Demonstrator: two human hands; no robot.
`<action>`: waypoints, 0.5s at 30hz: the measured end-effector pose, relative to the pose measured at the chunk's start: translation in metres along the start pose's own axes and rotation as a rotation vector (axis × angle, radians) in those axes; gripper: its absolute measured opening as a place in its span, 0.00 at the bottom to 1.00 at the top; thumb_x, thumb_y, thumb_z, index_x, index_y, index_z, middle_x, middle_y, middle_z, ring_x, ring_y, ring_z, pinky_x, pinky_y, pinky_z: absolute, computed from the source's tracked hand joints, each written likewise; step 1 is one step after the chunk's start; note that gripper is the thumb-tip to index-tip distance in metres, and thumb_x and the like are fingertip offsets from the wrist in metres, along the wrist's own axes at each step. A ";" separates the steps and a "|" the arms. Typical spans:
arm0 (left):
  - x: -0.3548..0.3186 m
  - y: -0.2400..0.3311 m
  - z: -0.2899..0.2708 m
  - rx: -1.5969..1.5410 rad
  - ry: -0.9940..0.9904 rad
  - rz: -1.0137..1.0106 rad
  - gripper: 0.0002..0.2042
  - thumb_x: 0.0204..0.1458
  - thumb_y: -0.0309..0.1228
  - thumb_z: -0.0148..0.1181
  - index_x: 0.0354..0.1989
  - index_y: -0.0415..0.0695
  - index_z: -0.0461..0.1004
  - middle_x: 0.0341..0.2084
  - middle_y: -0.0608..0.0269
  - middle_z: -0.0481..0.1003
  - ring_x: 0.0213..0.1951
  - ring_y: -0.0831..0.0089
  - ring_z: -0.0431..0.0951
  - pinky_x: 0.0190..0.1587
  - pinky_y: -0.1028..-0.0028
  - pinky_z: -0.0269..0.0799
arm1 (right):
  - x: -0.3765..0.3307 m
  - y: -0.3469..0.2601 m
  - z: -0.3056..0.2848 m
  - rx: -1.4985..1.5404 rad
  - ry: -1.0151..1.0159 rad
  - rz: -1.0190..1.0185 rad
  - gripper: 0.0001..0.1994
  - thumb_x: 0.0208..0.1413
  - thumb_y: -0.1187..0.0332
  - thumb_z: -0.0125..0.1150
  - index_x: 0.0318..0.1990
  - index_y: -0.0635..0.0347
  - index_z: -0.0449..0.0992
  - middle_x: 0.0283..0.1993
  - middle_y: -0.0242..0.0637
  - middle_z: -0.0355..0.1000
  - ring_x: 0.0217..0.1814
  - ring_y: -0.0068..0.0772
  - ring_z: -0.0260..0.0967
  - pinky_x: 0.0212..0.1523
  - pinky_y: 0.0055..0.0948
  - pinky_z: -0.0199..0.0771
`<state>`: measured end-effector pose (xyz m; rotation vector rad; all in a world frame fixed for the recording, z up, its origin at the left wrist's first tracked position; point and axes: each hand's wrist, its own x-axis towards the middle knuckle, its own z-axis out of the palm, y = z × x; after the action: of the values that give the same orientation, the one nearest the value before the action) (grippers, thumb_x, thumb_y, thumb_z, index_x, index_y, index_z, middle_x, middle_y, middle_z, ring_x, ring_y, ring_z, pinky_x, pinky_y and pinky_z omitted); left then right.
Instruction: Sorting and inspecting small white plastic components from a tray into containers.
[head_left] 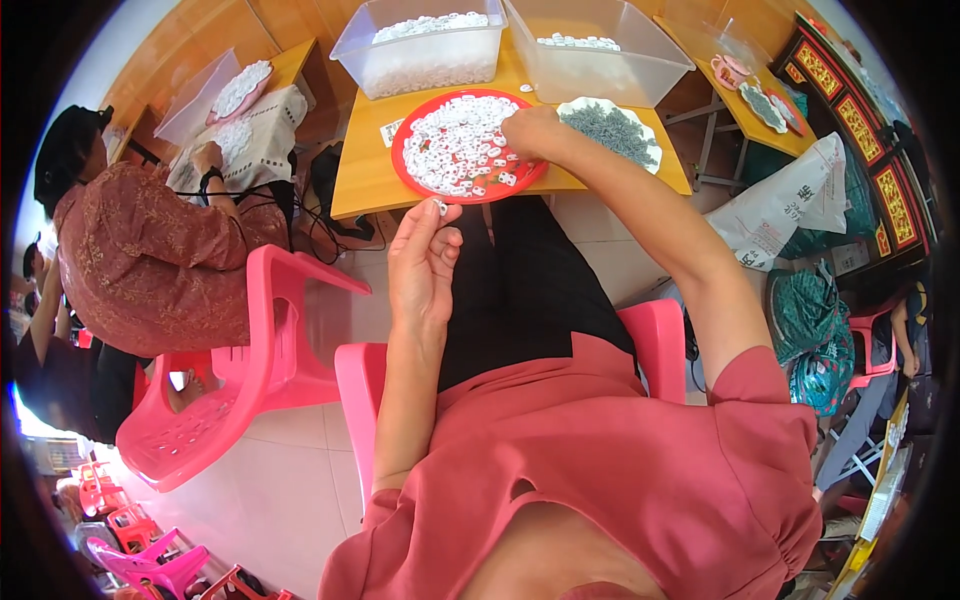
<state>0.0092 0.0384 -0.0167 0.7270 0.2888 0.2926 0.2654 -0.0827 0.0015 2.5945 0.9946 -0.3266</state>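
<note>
My left hand (pixel 424 262) is raised just in front of the table's near edge. Its thumb and fingertips pinch a small white plastic piece (pixel 441 207) with dark openings. At the right side of a round red tray (pixel 400 165), my right hand (pixel 533 134) reaches down with curled fingers, whose tips are mostly hidden. Many white plastic pieces (pixel 450 140) of the same look cover the tray. Right of that hand, a white scalloped plate bears a heap of small grey metal parts (pixel 608 135), too small to name.
Two clear plastic bins, one left (pixel 430 70) and one right (pixel 600 72), stand at the table's back with white pieces inside. A person (pixel 165 250) works at my left beside a pink chair (pixel 262 350). A white sack (pixel 785 205) leans at the right.
</note>
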 end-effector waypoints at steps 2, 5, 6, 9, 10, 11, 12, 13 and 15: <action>-0.002 0.000 -0.001 -0.007 -0.002 0.006 0.08 0.67 0.33 0.62 0.48 0.43 0.77 0.39 0.58 0.84 0.30 0.79 0.81 0.31 0.83 0.74 | 0.000 0.000 0.002 0.007 0.003 0.001 0.17 0.56 0.70 0.66 0.54 0.56 0.84 0.55 0.44 0.82 0.57 0.43 0.81 0.52 0.46 0.82; -0.004 -0.001 -0.002 -0.005 0.005 0.011 0.08 0.67 0.33 0.62 0.48 0.43 0.77 0.39 0.58 0.84 0.30 0.79 0.81 0.31 0.83 0.74 | 0.000 0.004 0.008 0.028 -0.033 0.011 0.17 0.54 0.70 0.68 0.53 0.57 0.84 0.55 0.44 0.82 0.57 0.44 0.81 0.51 0.45 0.82; -0.005 -0.002 -0.002 -0.002 0.000 0.007 0.08 0.67 0.33 0.62 0.48 0.43 0.77 0.39 0.58 0.84 0.30 0.79 0.81 0.31 0.82 0.74 | 0.000 0.006 0.011 0.073 -0.016 0.020 0.18 0.52 0.70 0.69 0.51 0.59 0.84 0.53 0.47 0.82 0.55 0.45 0.81 0.50 0.45 0.82; -0.005 -0.003 0.000 -0.001 -0.005 0.005 0.08 0.67 0.33 0.62 0.48 0.43 0.77 0.39 0.59 0.84 0.29 0.79 0.80 0.31 0.82 0.73 | -0.001 0.010 0.016 0.133 0.002 0.026 0.18 0.50 0.70 0.69 0.50 0.62 0.84 0.51 0.50 0.82 0.54 0.47 0.82 0.49 0.45 0.82; -0.005 -0.003 0.000 -0.001 -0.006 0.003 0.08 0.67 0.33 0.62 0.48 0.43 0.77 0.39 0.59 0.84 0.29 0.79 0.80 0.31 0.82 0.73 | -0.002 0.011 0.017 0.151 0.000 0.024 0.18 0.51 0.69 0.68 0.50 0.63 0.83 0.52 0.50 0.82 0.55 0.48 0.81 0.50 0.46 0.82; -0.005 -0.003 0.001 -0.001 -0.007 0.004 0.08 0.67 0.33 0.62 0.48 0.43 0.77 0.39 0.59 0.84 0.29 0.79 0.80 0.31 0.82 0.73 | -0.002 0.011 0.017 0.151 0.002 0.024 0.18 0.51 0.69 0.68 0.50 0.63 0.83 0.52 0.50 0.82 0.55 0.48 0.81 0.50 0.46 0.82; -0.004 -0.003 0.001 0.000 0.000 0.003 0.08 0.67 0.33 0.62 0.48 0.43 0.77 0.39 0.59 0.84 0.29 0.79 0.80 0.31 0.82 0.73 | -0.002 0.011 0.018 0.171 0.005 0.027 0.18 0.51 0.69 0.67 0.50 0.64 0.83 0.51 0.51 0.82 0.55 0.49 0.81 0.50 0.46 0.82; -0.004 -0.002 0.001 0.001 0.007 0.003 0.08 0.67 0.33 0.62 0.48 0.43 0.77 0.39 0.59 0.84 0.29 0.79 0.81 0.31 0.82 0.73 | -0.002 0.012 0.018 0.191 0.008 0.029 0.18 0.51 0.69 0.67 0.50 0.65 0.83 0.51 0.52 0.82 0.55 0.50 0.81 0.50 0.46 0.82; -0.003 -0.002 0.002 0.001 0.003 0.007 0.08 0.67 0.33 0.62 0.48 0.43 0.77 0.39 0.59 0.84 0.30 0.79 0.81 0.31 0.82 0.73 | -0.003 0.013 0.016 0.197 0.009 0.025 0.18 0.51 0.69 0.66 0.49 0.65 0.83 0.51 0.52 0.82 0.54 0.51 0.81 0.51 0.47 0.82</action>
<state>0.0078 0.0343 -0.0160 0.7289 0.2894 0.2997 0.2706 -0.0998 -0.0096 2.7838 0.9771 -0.4274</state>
